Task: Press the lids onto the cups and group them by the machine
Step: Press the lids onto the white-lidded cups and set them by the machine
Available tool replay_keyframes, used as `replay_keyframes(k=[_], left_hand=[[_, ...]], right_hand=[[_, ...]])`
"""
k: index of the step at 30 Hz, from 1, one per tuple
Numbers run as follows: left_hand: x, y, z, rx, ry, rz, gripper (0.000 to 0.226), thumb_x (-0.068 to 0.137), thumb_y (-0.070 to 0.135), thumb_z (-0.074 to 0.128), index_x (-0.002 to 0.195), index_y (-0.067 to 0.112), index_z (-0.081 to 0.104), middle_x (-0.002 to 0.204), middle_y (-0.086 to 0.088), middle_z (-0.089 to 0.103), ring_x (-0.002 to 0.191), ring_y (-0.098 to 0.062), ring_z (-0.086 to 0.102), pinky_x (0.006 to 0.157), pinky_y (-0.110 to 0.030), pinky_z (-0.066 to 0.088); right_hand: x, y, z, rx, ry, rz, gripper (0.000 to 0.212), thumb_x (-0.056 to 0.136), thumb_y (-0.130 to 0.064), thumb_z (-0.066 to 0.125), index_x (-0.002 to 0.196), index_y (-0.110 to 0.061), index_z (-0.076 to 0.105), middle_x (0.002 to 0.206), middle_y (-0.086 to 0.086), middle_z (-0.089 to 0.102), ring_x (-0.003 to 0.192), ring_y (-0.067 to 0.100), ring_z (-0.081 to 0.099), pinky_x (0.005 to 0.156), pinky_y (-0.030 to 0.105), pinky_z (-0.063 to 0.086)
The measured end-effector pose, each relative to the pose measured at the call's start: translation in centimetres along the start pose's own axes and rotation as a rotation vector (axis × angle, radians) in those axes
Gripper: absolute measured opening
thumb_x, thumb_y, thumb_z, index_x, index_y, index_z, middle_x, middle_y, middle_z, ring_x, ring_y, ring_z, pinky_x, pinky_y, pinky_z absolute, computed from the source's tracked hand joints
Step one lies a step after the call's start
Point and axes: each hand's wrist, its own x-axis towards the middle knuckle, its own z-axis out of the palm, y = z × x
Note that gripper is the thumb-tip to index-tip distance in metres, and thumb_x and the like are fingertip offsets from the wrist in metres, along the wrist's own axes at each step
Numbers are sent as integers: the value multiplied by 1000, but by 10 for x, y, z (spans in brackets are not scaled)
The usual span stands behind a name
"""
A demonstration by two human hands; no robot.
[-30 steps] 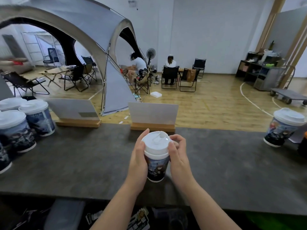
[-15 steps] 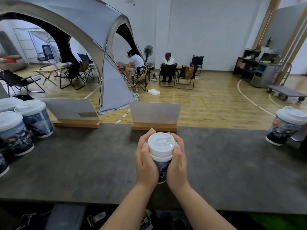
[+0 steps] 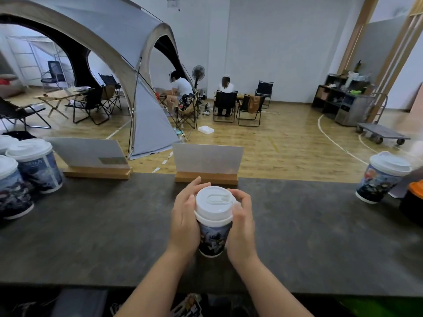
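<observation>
Both hands, left point(image 3: 185, 221) & right point(image 3: 242, 227), cupped round lidded cup point(image 3: 214, 234).

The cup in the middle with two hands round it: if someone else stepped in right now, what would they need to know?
Left hand: curled round the left side of the middle cup.
Right hand: curled round its right side, fingers by the lid.
The lid sits on this cup; whether it is fully snapped down cannot be told.
Done: lidded cups stand grouped at the counter's left edge.
Left: finish pressing this lid and move the cup to that group. One lidded cup stands alone at far right and needs moving too. The machine is out of view.
</observation>
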Motion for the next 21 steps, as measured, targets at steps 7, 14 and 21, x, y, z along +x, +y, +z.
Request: replay_keyframes(k=[7, 14, 21], left_hand=[[-18, 11, 4, -56, 27, -7, 32, 97, 37, 43, 114, 24, 66, 106, 0, 72, 100, -21, 69, 82, -39, 57], [-19, 5, 22, -118, 108, 96, 30, 96, 21, 36, 113, 14, 60, 98, -2, 70, 85, -25, 70, 63, -35, 58], [-16, 0, 21, -115, 93, 115, 34, 92, 36, 39, 114, 22, 60, 103, -5, 69, 91, -28, 69, 71, -43, 59]], right_hand=[[12, -7, 7, 140, -37, 61, 30, 80, -40, 53, 106, -29, 63, 102, 13, 69, 94, 34, 67, 80, 52, 54], [13, -1, 12, 153, -34, -37, 37, 83, -40, 47, 103, -12, 61, 93, 15, 68, 83, 35, 67, 63, 37, 56], [14, -2, 13, 178, -38, -48, 42, 81, -41, 49, 103, -8, 60, 94, 18, 66, 82, 34, 66, 63, 37, 55]])
